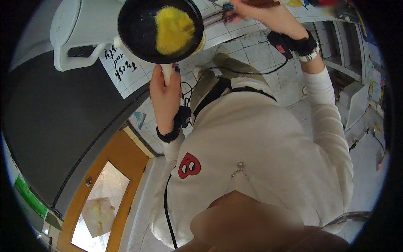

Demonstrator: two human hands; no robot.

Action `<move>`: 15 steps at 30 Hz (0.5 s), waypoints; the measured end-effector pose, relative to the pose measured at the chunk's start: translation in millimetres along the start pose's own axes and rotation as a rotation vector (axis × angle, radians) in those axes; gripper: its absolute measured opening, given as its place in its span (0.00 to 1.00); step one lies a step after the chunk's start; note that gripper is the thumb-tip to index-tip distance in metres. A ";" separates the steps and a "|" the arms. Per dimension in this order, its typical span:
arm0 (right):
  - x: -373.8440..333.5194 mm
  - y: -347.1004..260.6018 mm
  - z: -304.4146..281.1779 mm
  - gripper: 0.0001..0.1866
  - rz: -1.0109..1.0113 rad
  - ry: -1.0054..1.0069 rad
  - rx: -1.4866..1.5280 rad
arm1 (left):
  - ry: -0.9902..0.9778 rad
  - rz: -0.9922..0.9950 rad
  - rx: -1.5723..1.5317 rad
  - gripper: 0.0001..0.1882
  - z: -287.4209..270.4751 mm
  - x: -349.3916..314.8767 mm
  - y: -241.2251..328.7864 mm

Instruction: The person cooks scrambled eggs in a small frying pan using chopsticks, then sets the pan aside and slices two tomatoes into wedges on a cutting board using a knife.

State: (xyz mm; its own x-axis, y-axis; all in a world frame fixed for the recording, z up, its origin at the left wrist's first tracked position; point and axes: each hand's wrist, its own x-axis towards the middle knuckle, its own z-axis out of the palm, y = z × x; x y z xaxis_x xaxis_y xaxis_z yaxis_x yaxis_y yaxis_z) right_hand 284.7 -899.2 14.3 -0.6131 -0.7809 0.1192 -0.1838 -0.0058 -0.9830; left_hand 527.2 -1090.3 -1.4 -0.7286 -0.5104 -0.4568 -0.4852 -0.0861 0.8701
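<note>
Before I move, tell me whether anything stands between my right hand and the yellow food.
The right side of the black pan and a thin, blurred item I can't identify lie between your right hand and the yellow food. Nothing else visible does.

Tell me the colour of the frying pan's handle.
The frying pan's handle is creamy white, showing best in the head view.

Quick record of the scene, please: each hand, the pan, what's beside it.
Left hand: gripping the white handle of the black pan
Pan contents: yellow food, off-centre to the right
Right hand: right of the pan, near the upper edge; its grip is unclear
Left of pan: white jug
</note>
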 end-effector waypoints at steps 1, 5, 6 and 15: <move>-0.4 0.3 -0.5 0.07 -0.069 0.028 -0.093 | -0.006 0.005 -0.002 0.09 0.9 -0.1 0.1; 1.6 -2.4 0.7 0.07 -0.233 -0.071 -0.098 | -0.014 -0.011 -0.030 0.10 1.1 -0.2 1.2; 1.2 -4.8 0.0 0.07 -0.107 -0.044 -0.012 | -0.013 -0.005 -0.021 0.10 1.1 -0.2 1.0; -9.1 1.9 -2.5 0.06 0.155 0.032 0.032 | -0.044 -0.009 -0.002 0.10 0.7 0.4 1.0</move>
State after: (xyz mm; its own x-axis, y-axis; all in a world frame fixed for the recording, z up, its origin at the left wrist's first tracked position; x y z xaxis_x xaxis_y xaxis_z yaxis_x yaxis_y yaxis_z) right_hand 288.0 -890.6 11.7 -0.6565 -0.7537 -0.0303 -0.0608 0.0929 -0.9938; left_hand 526.1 -1090.0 -0.8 -0.7448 -0.4716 -0.4722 -0.4909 -0.0921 0.8663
